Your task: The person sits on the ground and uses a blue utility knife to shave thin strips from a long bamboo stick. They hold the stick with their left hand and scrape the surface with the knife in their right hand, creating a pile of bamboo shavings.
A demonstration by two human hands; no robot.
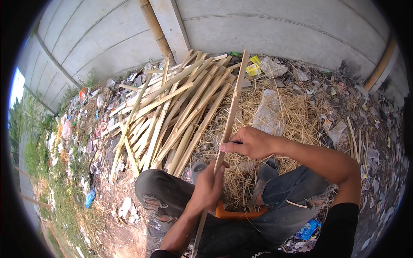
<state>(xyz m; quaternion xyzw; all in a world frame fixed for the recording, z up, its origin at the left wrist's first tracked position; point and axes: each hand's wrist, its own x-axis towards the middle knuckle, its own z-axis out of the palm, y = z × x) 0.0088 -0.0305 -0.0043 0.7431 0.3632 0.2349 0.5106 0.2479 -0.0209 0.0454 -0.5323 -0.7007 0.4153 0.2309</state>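
The left hand [208,187], grip closed, holds a wooden strip [231,109] slanting over the legs [172,189]; the right hand [248,142] pinches it higher. Straw [301,124], a strip pile [176,114] and an orange handle [241,214] (between the legs) lie close.

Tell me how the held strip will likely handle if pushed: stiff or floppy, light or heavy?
The held strip is probably fairly stiff, running nearly straight past the right hand. It looks light for its length, being so narrow. Its far end, free of any grip, may swing if pushed.
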